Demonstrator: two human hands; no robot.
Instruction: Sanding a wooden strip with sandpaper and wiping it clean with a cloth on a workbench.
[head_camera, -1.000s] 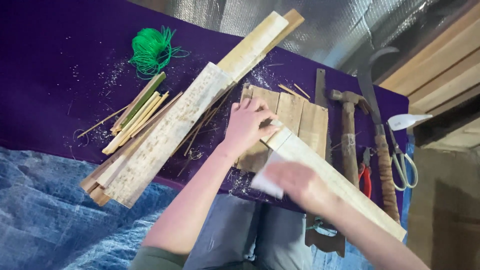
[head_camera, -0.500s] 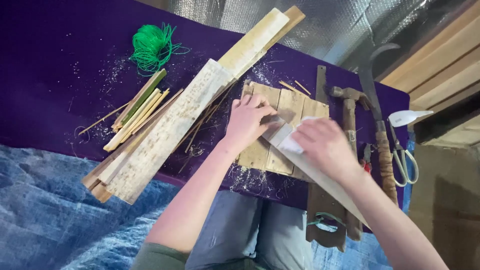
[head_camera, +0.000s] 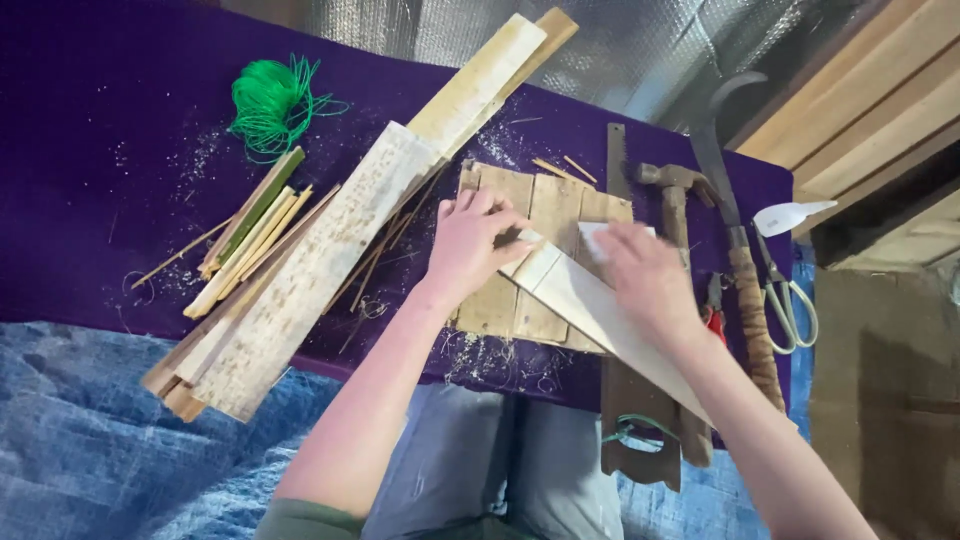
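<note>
Centre frame: left hand (head_camera: 468, 245), fingers together & curled, presses down on the upper end of a pale, flat bamboo slat (head_camera: 600, 310) that runs diagonally toward lower right. Right hand (head_camera: 645, 275), blurred, lies on the slat w/ a small white sheet (head_camera: 592, 237) showing at its fingertips; can't tell how tightly those fingers close. Slat rests across a board of joined tan bamboo pieces (head_camera: 520, 300) on a purple cloth (head_camera: 100, 180). Left of centre: long split bamboo planks (head_camera: 330, 260) & thin strips (head_camera: 250, 235); coil of green cord (head_camera: 268, 100) upper left. Right side: hammer (head_camera: 675, 190), curved blade w/ wrapped handle (head_camera: 745, 280), scissors (head_camera: 785, 295), red-handled pliers (head_camera: 714, 315). Blue tarp (head_camera: 80, 440) at lower left.
</note>
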